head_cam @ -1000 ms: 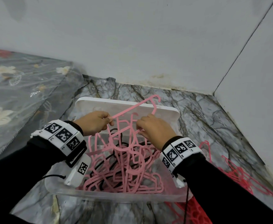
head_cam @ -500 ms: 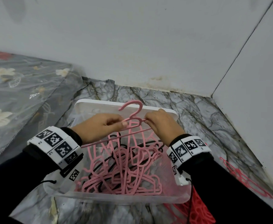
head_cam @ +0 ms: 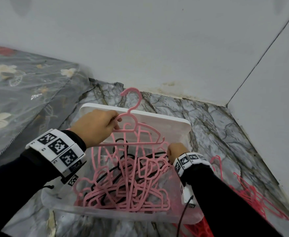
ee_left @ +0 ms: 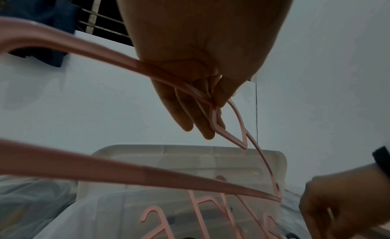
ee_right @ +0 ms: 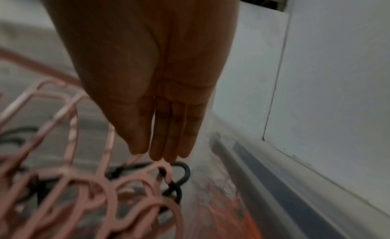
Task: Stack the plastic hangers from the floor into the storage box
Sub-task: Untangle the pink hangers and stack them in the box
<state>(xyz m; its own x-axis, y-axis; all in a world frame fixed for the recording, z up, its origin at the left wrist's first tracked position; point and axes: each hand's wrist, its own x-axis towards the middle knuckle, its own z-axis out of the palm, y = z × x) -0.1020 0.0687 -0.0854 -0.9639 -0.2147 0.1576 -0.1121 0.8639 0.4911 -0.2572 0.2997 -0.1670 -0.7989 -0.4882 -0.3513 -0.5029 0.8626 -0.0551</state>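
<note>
A pink plastic hanger [head_cam: 131, 143] hangs over the clear storage box [head_cam: 106, 215], its hook [head_cam: 133, 97] pointing toward the far wall. My left hand [head_cam: 115, 123] pinches it by the shoulder beside the neck; the left wrist view shows thumb and fingers closed on the hanger's rod [ee_left: 213, 107]. My right hand [head_cam: 175, 151] is low at the box's right side, holding nothing. Its fingers [ee_right: 162, 152] are straight and together, tips just above the pile of pink hangers [head_cam: 123, 185] and black hangers [ee_right: 179, 180]. I cannot tell whether they touch the pile.
More red hangers [head_cam: 253, 194] lie on the marble-patterned floor to the right of the box, near the wall. A red perforated item [head_cam: 206, 228] shows at the box's near right corner. A floral cover [head_cam: 20, 93] lies on the left. Walls close in behind and right.
My right hand has let go of the pink hanger and dropped to the box's right side. My left hand alone now holds it, lifted higher with the hook further from me.
</note>
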